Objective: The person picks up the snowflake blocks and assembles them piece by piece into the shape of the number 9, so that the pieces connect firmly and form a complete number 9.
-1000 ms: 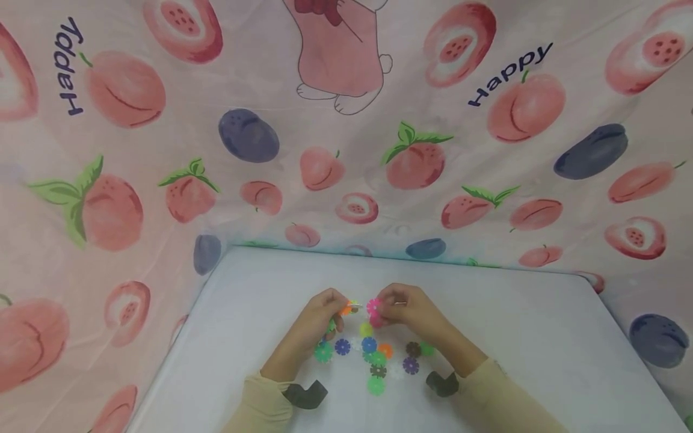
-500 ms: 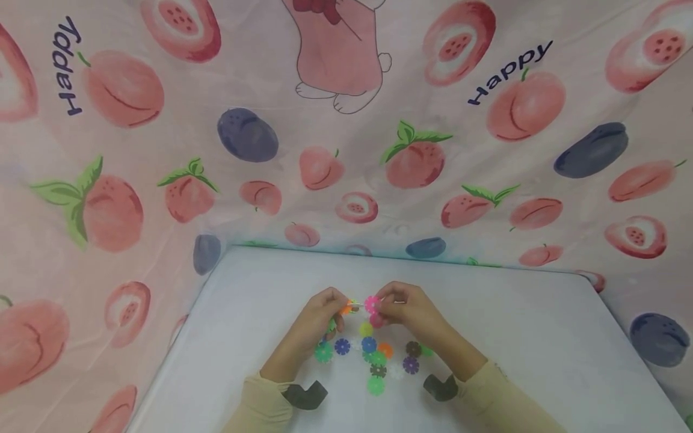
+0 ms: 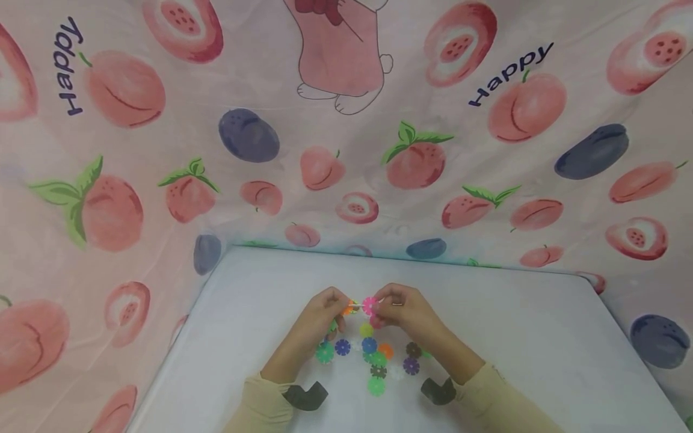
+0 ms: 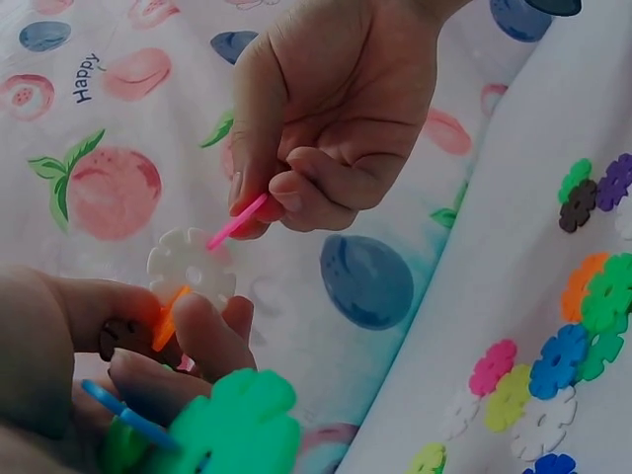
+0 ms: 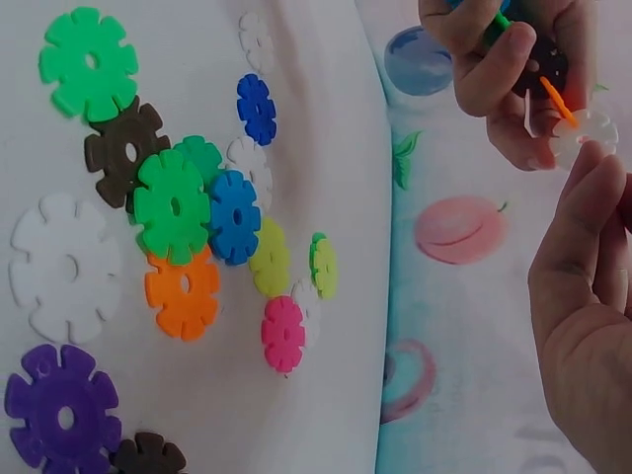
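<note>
My left hand (image 3: 318, 317) grips a small chain of notched plastic discs. In the left wrist view the chain has an orange disc (image 4: 168, 321), a white disc (image 4: 170, 259) sticking out past the fingertips, a brown disc (image 4: 118, 338), a blue disc (image 4: 128, 415) and a large green disc (image 4: 242, 425). Between thumb and forefinger my right hand (image 3: 412, 308) pinches a pink disc (image 4: 235, 223), seen nearly edge-on. Its edge meets the white disc's rim or lies very close; whether the notches interlock cannot be told. From the right wrist, fingers hide the pink disc.
Loose notched discs lie on the white table (image 3: 520, 337) below the hands, among them a purple disc (image 5: 39, 405), a blue disc (image 5: 235, 212), a yellow disc (image 5: 269, 259) and another pink disc (image 5: 283, 334). Some overlap. A fruit-print cloth (image 3: 346, 138) hangs behind.
My right hand has shifted slightly left, bringing the pink disc up to the white disc. My left hand and its chain have stayed nearly still.
</note>
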The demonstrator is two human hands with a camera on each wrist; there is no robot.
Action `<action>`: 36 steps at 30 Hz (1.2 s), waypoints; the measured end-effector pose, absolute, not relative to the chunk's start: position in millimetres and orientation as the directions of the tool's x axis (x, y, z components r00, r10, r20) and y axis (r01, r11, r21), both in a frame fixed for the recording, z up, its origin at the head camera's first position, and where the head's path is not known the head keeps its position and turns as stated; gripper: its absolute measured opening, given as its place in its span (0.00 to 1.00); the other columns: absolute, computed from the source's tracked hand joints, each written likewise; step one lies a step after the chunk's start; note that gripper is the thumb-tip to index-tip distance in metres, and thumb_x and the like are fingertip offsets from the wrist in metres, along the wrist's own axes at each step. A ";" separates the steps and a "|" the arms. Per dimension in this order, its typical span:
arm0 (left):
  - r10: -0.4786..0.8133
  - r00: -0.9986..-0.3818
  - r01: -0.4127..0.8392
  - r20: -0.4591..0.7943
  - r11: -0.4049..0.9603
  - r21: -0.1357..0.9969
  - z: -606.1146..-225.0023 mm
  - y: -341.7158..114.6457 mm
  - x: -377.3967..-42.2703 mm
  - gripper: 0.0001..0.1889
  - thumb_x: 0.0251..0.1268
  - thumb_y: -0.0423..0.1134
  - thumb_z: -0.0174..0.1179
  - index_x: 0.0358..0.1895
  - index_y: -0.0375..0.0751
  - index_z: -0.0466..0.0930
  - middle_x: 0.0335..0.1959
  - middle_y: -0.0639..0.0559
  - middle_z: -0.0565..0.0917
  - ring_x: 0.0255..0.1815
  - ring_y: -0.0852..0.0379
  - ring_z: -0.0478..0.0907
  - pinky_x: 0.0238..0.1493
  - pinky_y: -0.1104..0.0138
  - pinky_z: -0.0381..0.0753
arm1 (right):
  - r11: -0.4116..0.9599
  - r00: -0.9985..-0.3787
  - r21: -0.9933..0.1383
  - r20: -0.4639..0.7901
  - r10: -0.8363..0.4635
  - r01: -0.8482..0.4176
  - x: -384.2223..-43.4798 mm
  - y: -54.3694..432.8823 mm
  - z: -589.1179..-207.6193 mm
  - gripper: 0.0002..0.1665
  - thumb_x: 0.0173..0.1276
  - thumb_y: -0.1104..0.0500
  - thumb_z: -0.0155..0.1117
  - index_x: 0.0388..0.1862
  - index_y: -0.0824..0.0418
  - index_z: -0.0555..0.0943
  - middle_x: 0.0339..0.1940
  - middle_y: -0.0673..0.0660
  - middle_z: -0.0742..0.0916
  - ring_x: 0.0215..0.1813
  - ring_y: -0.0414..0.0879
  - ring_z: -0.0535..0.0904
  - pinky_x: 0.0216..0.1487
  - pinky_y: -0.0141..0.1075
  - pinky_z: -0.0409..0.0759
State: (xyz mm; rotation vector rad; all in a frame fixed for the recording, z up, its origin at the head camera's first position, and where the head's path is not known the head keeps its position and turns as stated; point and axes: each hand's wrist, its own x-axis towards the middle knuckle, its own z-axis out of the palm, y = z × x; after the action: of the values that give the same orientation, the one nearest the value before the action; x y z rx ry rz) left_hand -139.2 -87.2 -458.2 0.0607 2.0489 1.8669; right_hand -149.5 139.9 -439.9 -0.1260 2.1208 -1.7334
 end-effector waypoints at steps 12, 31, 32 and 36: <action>0.260 -0.940 -0.216 -0.219 0.042 0.976 -456.7 -83.8 -137.8 0.12 0.75 0.47 0.57 0.41 0.42 0.74 0.22 0.51 0.75 0.18 0.59 0.64 0.16 0.71 0.62 | 0.221 -0.929 -0.972 -0.148 -0.340 0.074 -147.2 136.9 -439.7 0.13 0.71 0.58 0.68 0.44 0.66 0.79 0.38 0.71 0.88 0.39 0.56 0.88 0.53 0.50 0.86; 0.303 -0.930 -0.209 -0.208 0.029 0.977 -454.0 -88.0 -136.5 0.07 0.76 0.41 0.55 0.39 0.42 0.72 0.19 0.52 0.72 0.17 0.59 0.62 0.15 0.72 0.59 | 0.220 -0.908 -0.973 -0.153 -0.390 0.069 -144.7 132.8 -441.4 0.12 0.71 0.58 0.67 0.44 0.65 0.77 0.38 0.66 0.87 0.42 0.60 0.86 0.49 0.41 0.86; 0.306 -0.929 -0.209 -0.209 0.032 0.977 -453.6 -88.5 -136.6 0.08 0.76 0.42 0.55 0.40 0.41 0.72 0.19 0.52 0.72 0.17 0.59 0.62 0.15 0.72 0.59 | 0.221 -0.907 -0.972 -0.158 -0.391 0.074 -145.0 133.2 -442.0 0.12 0.71 0.58 0.68 0.44 0.64 0.77 0.38 0.66 0.87 0.42 0.61 0.86 0.49 0.41 0.86; 0.313 -0.924 -0.222 -0.219 0.028 0.975 -452.5 -90.0 -137.7 0.08 0.75 0.42 0.57 0.41 0.41 0.73 0.20 0.52 0.74 0.18 0.59 0.64 0.16 0.72 0.60 | 0.247 -0.907 -0.966 -0.167 -0.387 0.073 -147.0 136.2 -444.8 0.13 0.71 0.55 0.69 0.45 0.62 0.78 0.39 0.68 0.87 0.43 0.61 0.86 0.48 0.40 0.87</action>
State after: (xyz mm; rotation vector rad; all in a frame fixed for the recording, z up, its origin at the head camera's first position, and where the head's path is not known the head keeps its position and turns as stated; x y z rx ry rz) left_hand -137.7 -90.0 -452.5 0.0921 1.9392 1.9555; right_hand -147.0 136.2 -444.8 -0.2881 2.1532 -1.7006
